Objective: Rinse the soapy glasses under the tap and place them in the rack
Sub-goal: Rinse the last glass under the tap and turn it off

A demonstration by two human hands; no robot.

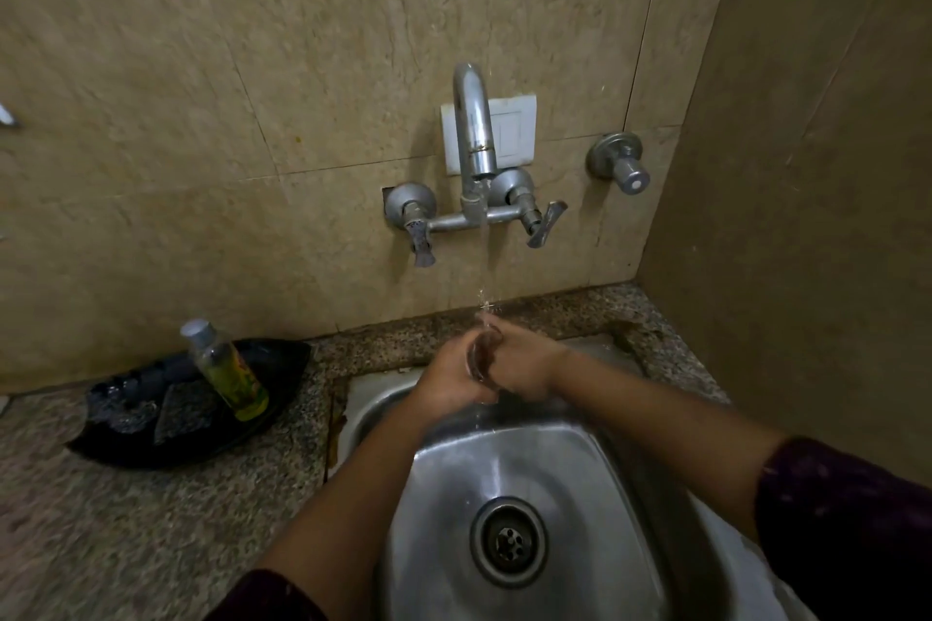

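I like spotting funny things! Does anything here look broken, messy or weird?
Yes. The speckled granite counter looks chipped and stained brown beside the shiny steel sink, at its left edge and back right corner. The clear plastic bottle of yellow-green liquid leans tilted in the black tray instead of standing upright.

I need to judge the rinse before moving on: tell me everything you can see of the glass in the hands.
The glass looks clear and is mostly hidden. The left hand and right hand grip it from either side above the back of the steel sink. The tap runs water onto its top. Whether soap remains cannot be told.
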